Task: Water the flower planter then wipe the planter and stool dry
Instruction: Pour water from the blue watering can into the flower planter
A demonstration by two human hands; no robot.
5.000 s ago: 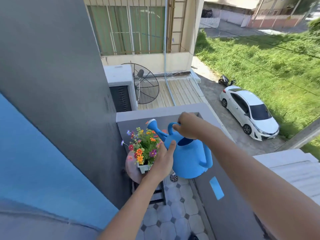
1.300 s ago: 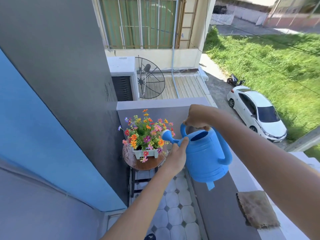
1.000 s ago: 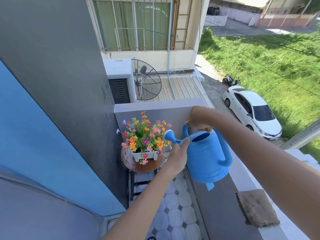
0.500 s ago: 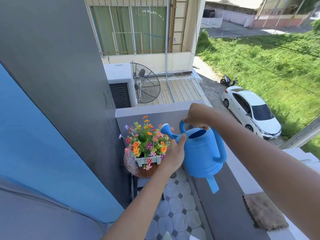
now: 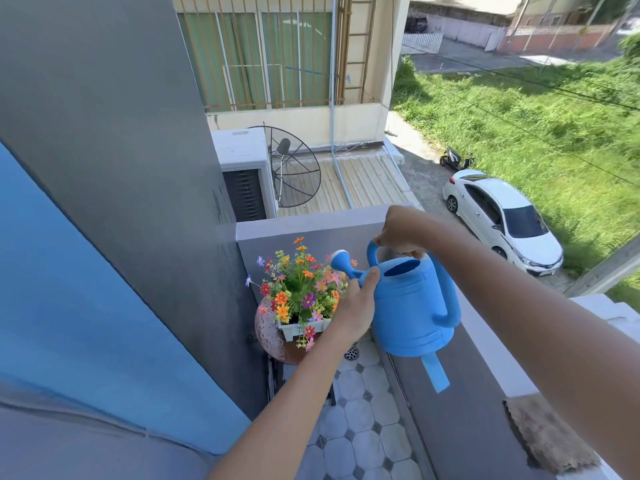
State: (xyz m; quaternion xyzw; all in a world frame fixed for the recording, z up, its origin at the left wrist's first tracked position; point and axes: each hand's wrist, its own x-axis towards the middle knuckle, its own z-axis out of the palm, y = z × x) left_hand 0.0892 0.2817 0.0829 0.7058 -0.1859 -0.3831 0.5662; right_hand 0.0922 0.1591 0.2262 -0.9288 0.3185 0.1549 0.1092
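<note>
A blue watering can point(image 5: 412, 306) hangs in the air over the balcony, its spout rose point(image 5: 340, 258) raised above the flowers. My right hand point(image 5: 401, 232) grips the top handle. My left hand point(image 5: 356, 306) holds the can's front, thumb along the base of the spout. The white planter point(image 5: 298, 329) full of orange, pink and purple flowers point(image 5: 301, 282) stands on a round brown stool point(image 5: 268, 336) in the balcony corner. A brown cloth point(image 5: 550, 434) lies on the ledge at lower right.
A grey wall point(image 5: 121, 168) rises on the left and a low grey parapet point(image 5: 311, 223) closes the corner behind the stool. The balcony floor point(image 5: 360, 420) has octagonal tiles and a drain point(image 5: 350, 353). Below lie a white car point(image 5: 502, 223) and grass.
The can has levelled and its spout rose has lifted above the flowers, compared with the tipped pour five seconds ago. Both hands keep their hold.
</note>
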